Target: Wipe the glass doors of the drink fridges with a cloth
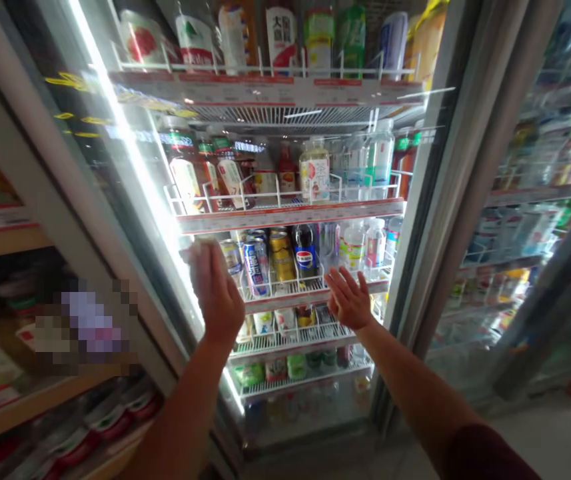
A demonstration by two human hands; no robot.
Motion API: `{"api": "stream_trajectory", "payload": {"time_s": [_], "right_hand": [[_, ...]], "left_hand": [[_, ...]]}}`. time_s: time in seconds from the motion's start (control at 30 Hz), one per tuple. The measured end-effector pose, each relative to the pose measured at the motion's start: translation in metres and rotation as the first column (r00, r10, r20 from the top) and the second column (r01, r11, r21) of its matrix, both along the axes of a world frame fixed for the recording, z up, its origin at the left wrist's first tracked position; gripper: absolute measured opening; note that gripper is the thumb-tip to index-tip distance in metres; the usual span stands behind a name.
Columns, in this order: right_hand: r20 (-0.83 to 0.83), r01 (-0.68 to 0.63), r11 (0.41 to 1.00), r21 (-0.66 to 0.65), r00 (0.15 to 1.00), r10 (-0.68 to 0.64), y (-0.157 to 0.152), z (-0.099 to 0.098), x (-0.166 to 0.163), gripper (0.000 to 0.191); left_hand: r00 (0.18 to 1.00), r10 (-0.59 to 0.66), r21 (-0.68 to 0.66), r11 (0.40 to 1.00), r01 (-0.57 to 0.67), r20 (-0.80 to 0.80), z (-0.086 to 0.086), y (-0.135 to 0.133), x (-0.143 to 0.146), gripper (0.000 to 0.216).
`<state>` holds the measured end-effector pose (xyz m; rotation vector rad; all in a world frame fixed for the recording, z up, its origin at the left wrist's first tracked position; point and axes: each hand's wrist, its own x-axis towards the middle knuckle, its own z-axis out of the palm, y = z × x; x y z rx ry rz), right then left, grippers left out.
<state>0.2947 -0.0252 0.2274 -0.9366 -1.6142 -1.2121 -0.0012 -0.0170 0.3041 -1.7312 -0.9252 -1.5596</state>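
I face an open drinks fridge with wire shelves (290, 217) full of bottles and cans. My left hand (215, 290) is raised in front of the can shelf, fingers stretched upward, close to a blue-and-white can (256, 267). It holds nothing that I can make out, though its fingertips are smeared. My right hand (348, 297) reaches toward the same shelf with fingers spread apart and empty, just below a dark Pepsi bottle (305, 250) and some clear bottles (365, 243). A yellow can (282, 255) stands between the two hands.
The fridge's glass door (115, 167) stands swung open on the left, in front of wooden shelves (30, 400) with packaged goods. A closed second fridge door (530, 200) with more drinks is on the right. Lower fridge shelves (300, 340) hold small cups and tubs.
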Motion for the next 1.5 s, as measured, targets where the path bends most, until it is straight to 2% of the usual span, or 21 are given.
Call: {"api": "stream_trajectory", "payload": {"time_s": [0.07,0.13,0.2,0.33,0.4,0.47,0.53,0.63,0.67,0.73,0.83,0.9,0.93,1.0,1.07,1.13,1.2,1.27,1.37,1.43,1.5], "right_hand": [[0.002,-0.009,1.000,0.010,1.000,0.009,0.000,0.001,0.000,0.063],[0.004,-0.014,1.000,0.010,1.000,0.014,0.001,0.001,0.000,0.064],[0.001,-0.012,1.000,0.006,1.000,0.012,0.001,0.000,-0.001,0.064],[-0.001,-0.006,1.000,0.005,1.000,0.006,0.002,-0.001,-0.001,0.063],[-0.002,-0.003,1.000,0.006,1.000,0.003,0.002,-0.001,-0.001,0.063],[0.002,-0.001,1.000,0.002,1.000,0.001,0.002,-0.001,-0.001,0.062],[0.005,-0.002,1.000,0.001,1.000,0.002,0.001,0.000,-0.001,0.060],[0.004,-0.011,1.000,0.011,1.000,0.011,0.000,0.002,-0.002,0.060],[0.003,-0.014,1.000,0.014,1.000,0.014,0.000,0.002,-0.002,0.060],[0.003,-0.017,1.000,0.011,1.000,0.017,0.000,0.001,-0.002,0.062],[0.001,-0.014,1.000,0.000,1.000,0.014,0.002,-0.001,-0.002,0.065],[-0.002,-0.019,1.000,-0.004,1.000,0.019,0.002,-0.002,-0.002,0.066],[-0.004,-0.021,1.000,-0.006,1.000,0.021,0.002,-0.002,-0.002,0.066],[-0.006,-0.020,1.000,-0.008,1.000,0.020,0.001,-0.001,-0.001,0.066],[-0.003,-0.015,1.000,-0.006,1.000,0.015,0.000,0.000,-0.001,0.065],[0.001,-0.013,1.000,-0.002,1.000,0.013,0.000,0.001,-0.001,0.065],[0.000,-0.014,1.000,0.002,1.000,0.014,0.000,0.001,-0.001,0.064],[-0.003,-0.012,1.000,-0.006,1.000,0.012,0.001,0.000,0.000,0.063],[-0.007,-0.012,1.000,-0.025,1.000,0.012,0.002,-0.003,0.000,0.063],[-0.011,-0.010,0.999,-0.032,1.000,0.010,0.002,-0.003,0.000,0.063],[-0.011,-0.002,1.000,-0.029,1.000,0.001,0.001,-0.003,0.000,0.062]], "left_hand": [[0.993,-0.030,-0.035,0.999,0.026,-0.111,-0.039,-0.008,0.019,0.064],[0.951,-0.058,-0.084,0.996,0.033,-0.305,-0.059,-0.012,0.032,0.070],[0.918,-0.051,-0.098,0.995,0.014,-0.393,-0.043,-0.009,0.032,0.073],[0.973,0.011,0.030,1.000,-0.005,-0.230,0.047,0.007,0.013,0.070],[0.988,0.009,0.078,0.997,0.003,-0.153,0.069,0.011,0.011,0.066],[0.994,0.002,0.056,0.998,0.004,-0.105,0.055,0.007,0.021,0.064],[0.988,-0.015,0.007,1.000,0.016,-0.156,0.019,-0.001,0.038,0.067],[0.869,-0.087,-0.022,0.996,0.087,-0.488,-0.021,-0.010,0.055,0.074],[0.826,-0.085,-0.024,0.996,0.086,-0.557,-0.019,-0.010,0.054,0.075],[0.830,-0.030,-0.003,0.999,0.034,-0.557,0.008,-0.004,0.043,0.074],[0.940,0.063,0.070,0.997,-0.041,-0.336,0.070,0.007,0.019,0.065],[0.984,0.049,0.096,0.995,-0.033,-0.169,0.089,0.011,0.013,0.061],[0.994,0.038,0.090,0.996,-0.029,-0.106,0.086,0.011,0.014,0.061],[0.996,0.020,0.064,0.998,-0.014,-0.091,0.060,0.006,0.026,0.064],[0.955,-0.025,0.063,0.997,0.046,-0.296,0.026,0.000,0.040,0.069],[0.823,-0.062,0.053,0.992,0.111,-0.564,0.008,-0.005,0.047,0.072],[0.736,-0.054,0.028,0.995,0.098,-0.675,0.018,-0.004,0.042,0.072],[0.805,0.004,0.008,1.000,0.002,-0.593,0.049,0.000,0.030,0.070],[0.952,0.079,0.002,0.997,-0.082,-0.296,0.088,0.005,0.018,0.066],[0.986,0.063,0.002,0.998,-0.063,-0.151,0.081,0.004,0.025,0.066],[0.982,0.005,0.002,1.000,-0.004,-0.191,0.049,0.000,0.040,0.068]]}}
